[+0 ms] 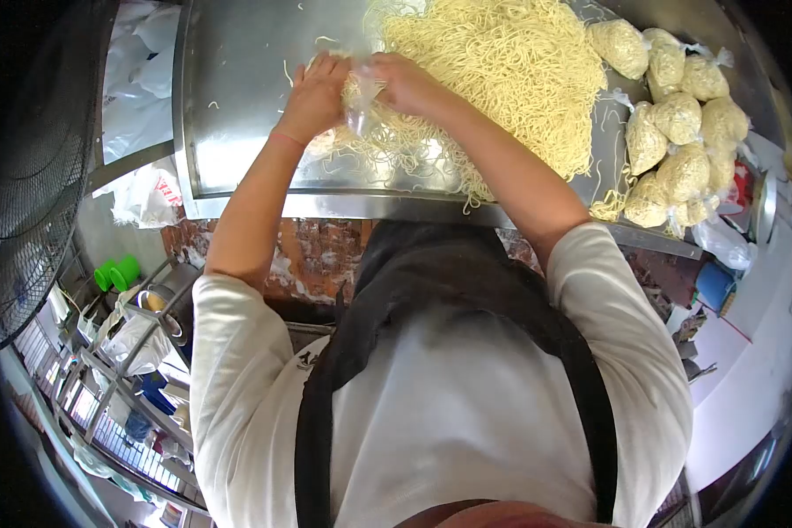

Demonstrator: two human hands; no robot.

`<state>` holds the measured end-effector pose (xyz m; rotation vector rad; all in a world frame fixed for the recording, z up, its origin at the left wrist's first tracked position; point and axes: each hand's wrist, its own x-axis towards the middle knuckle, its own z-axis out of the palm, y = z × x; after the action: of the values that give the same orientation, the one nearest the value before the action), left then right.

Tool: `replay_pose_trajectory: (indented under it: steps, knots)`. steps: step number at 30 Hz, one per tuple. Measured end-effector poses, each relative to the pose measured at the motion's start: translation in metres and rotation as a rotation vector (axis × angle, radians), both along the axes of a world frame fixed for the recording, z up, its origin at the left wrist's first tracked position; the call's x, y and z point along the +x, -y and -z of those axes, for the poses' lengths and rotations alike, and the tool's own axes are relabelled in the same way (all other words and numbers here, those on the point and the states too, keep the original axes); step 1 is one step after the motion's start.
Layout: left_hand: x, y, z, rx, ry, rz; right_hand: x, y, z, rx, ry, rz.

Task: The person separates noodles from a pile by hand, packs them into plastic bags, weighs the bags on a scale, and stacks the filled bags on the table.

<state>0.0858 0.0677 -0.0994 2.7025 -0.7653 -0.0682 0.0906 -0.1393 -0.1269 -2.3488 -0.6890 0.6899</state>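
Observation:
A clear plastic bag (358,113) with yellow noodles in it lies between my two hands over the metal table, its upper part smeared by motion. My left hand (319,99) is closed on the bag's left side, fingers pointing away from me. From the right, my right hand (405,85) grips the bag's edge, with its fingertips partly hidden. Just right of my hands spreads a large heap of loose yellow noodles (510,79). Thin strands lie scattered under my wrists.
Several tied bags of noodles (678,119) are piled at the table's right end. The raised metal rim (326,206) runs along my side of the table. White plastic bags (141,79) lie beyond its left edge, near a mesh fan guard (40,176).

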Motion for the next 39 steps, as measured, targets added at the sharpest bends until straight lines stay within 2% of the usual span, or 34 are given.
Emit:
replay_pose_trajectory:
  steps: [1, 5, 8, 10, 11, 13, 14, 16, 18, 20, 22, 23, 24, 27, 29, 30, 31, 33, 36, 38, 39]
  knots:
    - [0.007, -0.004, 0.01, -0.013, -0.079, -0.004, 0.004, 0.008, 0.003, 0.074, 0.109, -0.001]
    - [0.014, -0.026, 0.013, -0.218, -0.197, -0.123, -0.019, 0.019, -0.009, -0.078, 0.477, 0.241]
    - [-0.002, -0.023, -0.048, -0.383, -0.232, -0.148, -0.023, 0.005, -0.003, -0.103, 0.605, 0.283]
    - [-0.009, -0.029, -0.074, -0.402, -0.118, -0.122, -0.012, -0.004, -0.01, -0.019, 0.569, 0.256]
    - [-0.013, -0.033, -0.088, -0.411, -0.066, -0.11, -0.006, -0.001, -0.008, 0.05, 0.36, 0.333]
    - [-0.021, -0.042, -0.124, -0.435, -0.154, -0.192, 0.015, 0.016, -0.003, 0.18, -0.058, 0.468]
    - [-0.024, -0.045, -0.14, -0.449, -0.196, -0.234, 0.022, 0.033, -0.013, 0.228, -0.095, 0.639]
    - [-0.026, -0.048, -0.165, -0.414, -0.257, -0.274, 0.034, 0.061, -0.036, 0.193, -0.086, 0.708]
    - [-0.029, -0.052, -0.166, -0.402, -0.317, -0.328, 0.038, 0.081, -0.06, 0.211, -0.167, 0.875]
    - [-0.027, -0.057, -0.154, -0.336, -0.205, -0.23, 0.053, 0.116, -0.048, 0.046, -0.085, 0.909]
    - [-0.021, -0.059, -0.139, -0.3, -0.093, -0.174, 0.079, 0.196, 0.042, 0.258, 0.296, 0.828]
    - [-0.017, -0.063, -0.131, -0.283, -0.058, -0.151, 0.077, 0.216, 0.021, 0.2, 0.103, 0.973]
    - [-0.013, -0.07, -0.124, -0.265, -0.024, -0.131, 0.082, 0.233, 0.006, 0.082, 0.193, 0.974]
    - [-0.003, -0.082, -0.08, -0.181, 0.113, -0.081, 0.106, 0.303, 0.018, -0.447, 0.454, 0.533]
    - [-0.013, -0.086, -0.028, -0.038, 0.22, -0.12, 0.113, 0.294, -0.017, -0.502, 0.287, 0.553]
    - [-0.029, -0.078, -0.014, -0.044, 0.215, -0.213, 0.102, 0.253, -0.065, -0.606, 0.09, 0.459]
    - [-0.044, -0.062, -0.01, -0.049, 0.208, -0.304, 0.099, 0.227, -0.08, -0.666, 0.111, 0.366]
    - [-0.084, -0.025, -0.024, -0.244, 0.191, -0.447, 0.089, 0.177, -0.094, -0.785, 0.137, 0.178]
    - [-0.11, -0.001, -0.001, -0.39, 0.221, -0.641, 0.044, 0.05, -0.097, -0.758, 0.016, -0.034]
    - [-0.097, -0.01, 0.012, -0.559, 0.065, -0.784, 0.007, -0.015, -0.041, -0.508, 0.198, -0.091]
    - [-0.087, -0.017, 0.02, -0.644, -0.015, -0.854, -0.001, -0.037, -0.018, -0.293, 0.215, -0.056]
